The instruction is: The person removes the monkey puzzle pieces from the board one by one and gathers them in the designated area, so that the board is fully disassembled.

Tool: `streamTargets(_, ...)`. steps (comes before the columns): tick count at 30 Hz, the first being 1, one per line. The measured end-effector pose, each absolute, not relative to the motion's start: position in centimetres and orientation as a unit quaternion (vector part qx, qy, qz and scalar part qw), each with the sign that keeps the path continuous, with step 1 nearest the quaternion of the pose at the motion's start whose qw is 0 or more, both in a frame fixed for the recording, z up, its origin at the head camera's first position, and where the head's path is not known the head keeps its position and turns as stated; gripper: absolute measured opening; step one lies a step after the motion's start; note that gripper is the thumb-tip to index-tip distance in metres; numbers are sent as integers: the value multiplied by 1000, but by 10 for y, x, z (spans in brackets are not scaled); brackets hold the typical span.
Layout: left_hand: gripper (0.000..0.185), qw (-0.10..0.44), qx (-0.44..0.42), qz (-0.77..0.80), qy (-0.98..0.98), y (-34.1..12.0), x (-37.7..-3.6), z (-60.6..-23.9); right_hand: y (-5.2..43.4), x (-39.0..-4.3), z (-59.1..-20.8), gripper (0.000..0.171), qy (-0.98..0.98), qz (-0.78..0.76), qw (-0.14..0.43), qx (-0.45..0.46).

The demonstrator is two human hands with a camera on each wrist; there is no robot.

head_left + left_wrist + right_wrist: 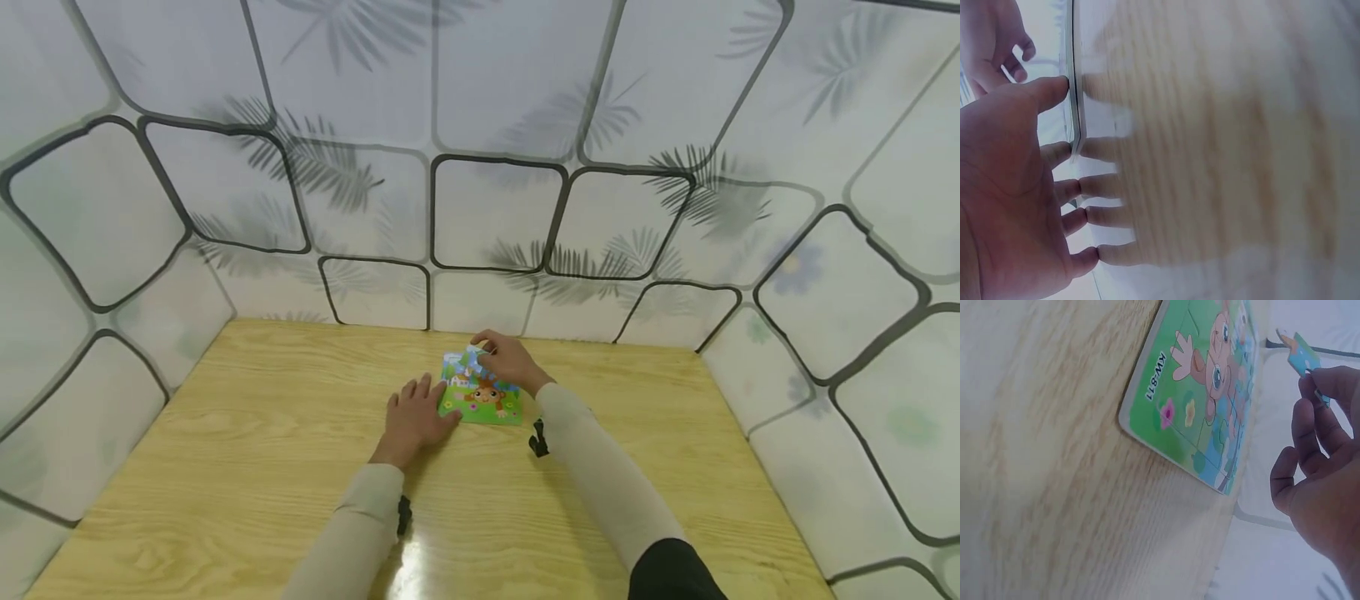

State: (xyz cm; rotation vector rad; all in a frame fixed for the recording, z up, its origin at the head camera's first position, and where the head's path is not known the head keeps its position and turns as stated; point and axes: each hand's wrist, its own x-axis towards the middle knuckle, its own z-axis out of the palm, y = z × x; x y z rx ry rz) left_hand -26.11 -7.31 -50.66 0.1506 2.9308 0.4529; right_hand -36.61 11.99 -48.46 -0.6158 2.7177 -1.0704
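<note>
A jigsaw puzzle (471,410) with a cartoon monkey on green grass lies flat on the wooden table. My right hand (512,362) is over its far right part and pinches a small puzzle piece (1304,355) between thumb and fingers, raised above the board in the right wrist view. At the puzzle's left edge, my left hand (416,417) rests with its fingers spread. In the left wrist view its thumb and fingertips touch the table and the board's edge (1075,69). The right hand partly hides the top of the picture in the head view.
The wooden tabletop (285,467) extends around the puzzle. A patterned white wall covering (487,217) rises behind the table and along both sides. Black mounts (538,439) sit at both wrists.
</note>
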Motion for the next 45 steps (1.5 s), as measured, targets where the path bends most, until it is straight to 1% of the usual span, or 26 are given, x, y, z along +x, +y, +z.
streamTargets(5,67,87,53,153,983,-74,-263,-508,126,-362,-488,27,902,-363,66,-225)
streamTargets(12,66,80,58,156,983,-74,-262,-508,134,-347,-485,27,893,-376,115,-220)
streamTargets(20,66,82,62,144,984,-74,-261,-507,143,-335,-489,25,894,-358,119,-243)
streamTargets(28,66,81,66,150,983,-74,-260,-506,147,-323,-494,26,882,-364,146,-260)
streamTargets(35,65,76,70,142,984,-74,-258,-505,146,-310,-498,22,882,-346,141,-287)
streamTargets(40,65,79,69,140,985,-74,-258,-504,147,-305,-501,21,884,-333,150,-291)
streamTargets(45,65,64,73,137,986,-74,-258,-505,148,-302,-507,22,895,-295,143,-303)
